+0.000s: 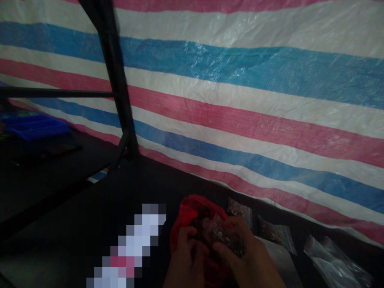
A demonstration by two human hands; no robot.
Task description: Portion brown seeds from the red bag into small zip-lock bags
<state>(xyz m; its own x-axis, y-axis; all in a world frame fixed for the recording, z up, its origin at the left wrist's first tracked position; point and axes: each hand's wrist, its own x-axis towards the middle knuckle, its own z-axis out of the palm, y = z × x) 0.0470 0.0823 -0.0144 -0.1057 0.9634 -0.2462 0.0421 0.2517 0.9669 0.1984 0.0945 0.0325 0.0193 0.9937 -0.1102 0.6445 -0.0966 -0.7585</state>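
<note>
Both my hands meet at the bottom middle over a red plastic bag lying on a dark table. My left hand curls its fingers on the mouth of the red bag. My right hand pinches a small clear packet with dark contents, held just above the red bag. The light is dim and the bag's contents are hard to make out.
Several small clear packets lie to the right on the table: one behind my right hand, another, and a larger one. A striped red, white and blue tarp forms the wall behind. A black frame post stands left, with a blue tray beyond.
</note>
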